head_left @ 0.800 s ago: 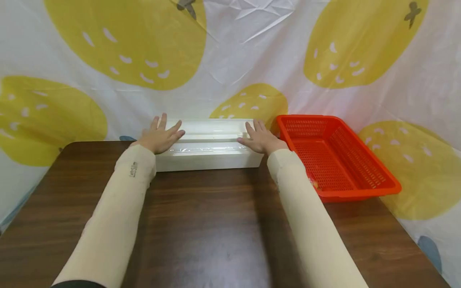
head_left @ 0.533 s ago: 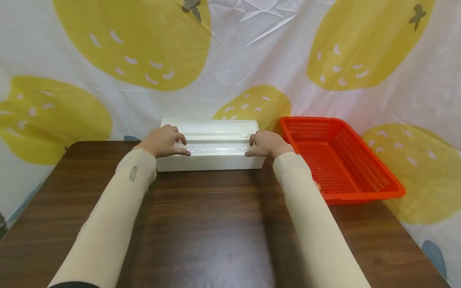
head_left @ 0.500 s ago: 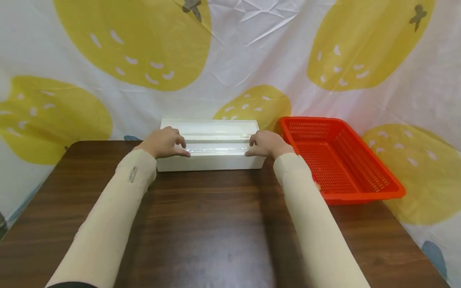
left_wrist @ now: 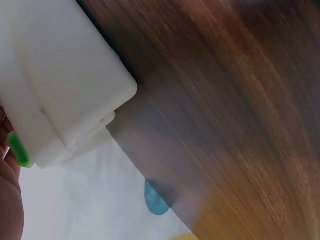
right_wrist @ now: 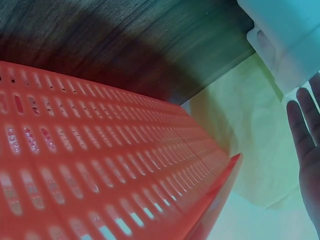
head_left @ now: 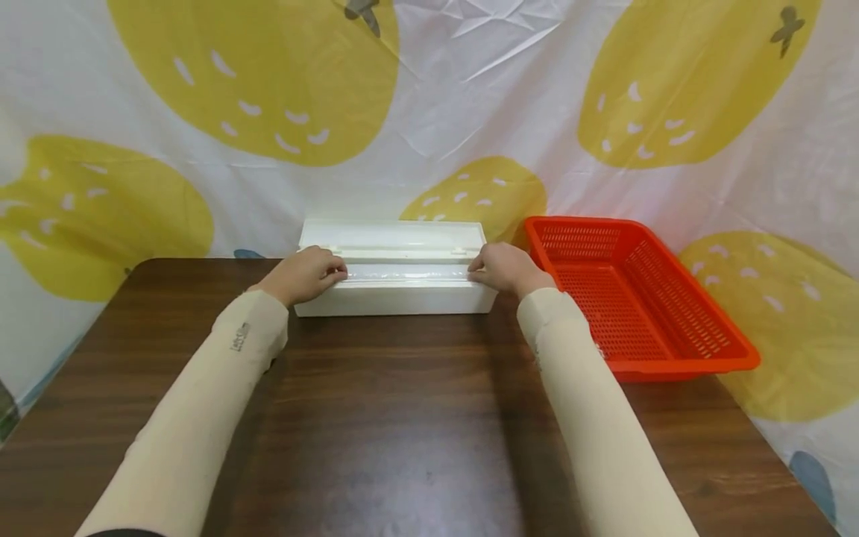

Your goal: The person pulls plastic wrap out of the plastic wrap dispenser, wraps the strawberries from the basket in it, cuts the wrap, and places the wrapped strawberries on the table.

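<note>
A long white cling film dispenser [head_left: 396, 302] stands at the back of the table, its lid [head_left: 396, 233] tipped up against the wall cloth. Clear cling film [head_left: 406, 275] lies shiny across its opening. At the left end my left hand [head_left: 302, 274] pinches the film's edge between thumb and fingers. My right hand [head_left: 505, 267] pinches it at the right end; its fingertips are partly hidden. In the left wrist view a green piece [left_wrist: 19, 150] shows at the dispenser's end, beside my fingers. Several fingers of my right hand [right_wrist: 310, 135] lie by the dispenser's other end.
A red plastic basket [head_left: 671, 367] stands right of the dispenser, close to my right forearm; a small item inside is mostly hidden. The dark wood table [head_left: 389, 418] spreads in front. A white cloth [head_left: 470, 97] with yellow fruit prints hangs behind.
Both hands were spread open above the dispenser, then curled with thumbs apart from fingers. Now thumbs and fingers have closed on the film at both ends. The dispenser has stayed in place.
</note>
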Motion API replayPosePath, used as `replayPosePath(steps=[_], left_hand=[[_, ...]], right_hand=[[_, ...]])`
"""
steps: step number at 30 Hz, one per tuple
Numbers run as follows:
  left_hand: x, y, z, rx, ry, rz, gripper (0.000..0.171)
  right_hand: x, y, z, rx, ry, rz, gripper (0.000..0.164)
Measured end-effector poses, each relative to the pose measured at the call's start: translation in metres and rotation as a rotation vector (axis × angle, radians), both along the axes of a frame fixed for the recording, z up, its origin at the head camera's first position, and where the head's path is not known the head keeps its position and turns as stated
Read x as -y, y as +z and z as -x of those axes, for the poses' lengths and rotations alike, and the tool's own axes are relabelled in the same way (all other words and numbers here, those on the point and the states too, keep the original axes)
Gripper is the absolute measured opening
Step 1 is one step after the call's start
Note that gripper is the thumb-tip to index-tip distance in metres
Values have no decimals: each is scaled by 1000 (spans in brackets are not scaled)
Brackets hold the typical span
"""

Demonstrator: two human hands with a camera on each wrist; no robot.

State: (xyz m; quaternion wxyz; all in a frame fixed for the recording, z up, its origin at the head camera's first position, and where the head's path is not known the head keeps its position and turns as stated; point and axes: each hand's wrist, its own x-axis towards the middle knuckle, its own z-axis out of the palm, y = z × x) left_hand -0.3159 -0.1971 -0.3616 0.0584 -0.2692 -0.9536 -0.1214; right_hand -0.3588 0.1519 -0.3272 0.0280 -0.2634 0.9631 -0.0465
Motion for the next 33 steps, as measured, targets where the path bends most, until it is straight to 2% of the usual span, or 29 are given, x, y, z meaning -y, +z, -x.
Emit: replayPosePath(steps=[8, 13, 17, 20, 24, 33], left_hand=[[2, 6, 1, 71, 78, -22, 24], [5, 11, 3, 105, 82, -14, 27], [5, 10, 5, 105, 95, 7, 26], [4, 9, 5, 97, 115, 41, 27], [3, 11, 5, 123, 142, 69, 30], [0, 16, 8, 190, 197, 47, 32]], right_hand=[[1, 0, 2, 11, -8, -14, 24], [1, 2, 3, 13, -21, -19, 24], [2, 0, 3, 19, -28, -7, 25], [5, -3, 3, 22, -36, -14, 24], [9, -5, 4, 12, -49, -51, 23], [9, -6, 5, -20, -83, -24, 27]])
